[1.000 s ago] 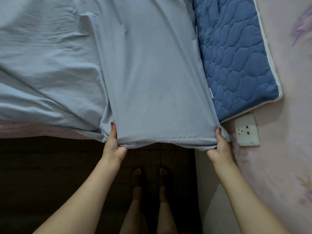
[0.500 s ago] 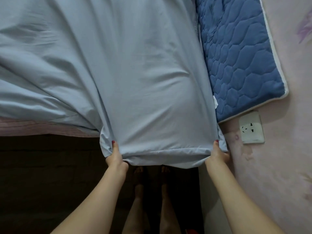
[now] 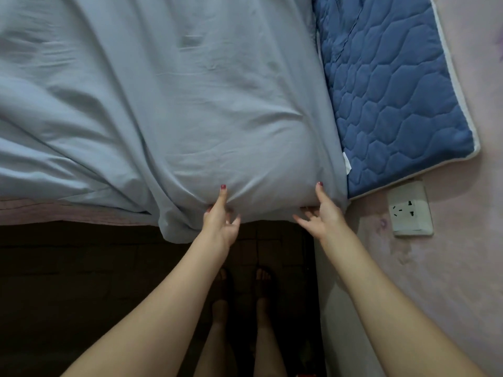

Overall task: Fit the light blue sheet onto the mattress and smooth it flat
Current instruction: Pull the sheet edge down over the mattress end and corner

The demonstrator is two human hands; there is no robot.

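The light blue sheet lies wrinkled over most of the bed, with a loose fold hanging off the near edge by my left wrist. The blue quilted mattress shows bare along the right side. My left hand pinches the sheet at the near edge, thumb on top and fingers below. My right hand pinches the sheet close to the mattress corner, thumb on top, with its outer fingers spread loose under the edge.
A pink wall runs close along the right, with a white socket just past the mattress corner. A pink strip of bedding shows under the sheet at left. My feet stand on the dark floor.
Both hands moved closer together and forward to the bed's near edge. The hem that hung stretched between them now wraps over the edge, and the sheet puffs up above my hands.
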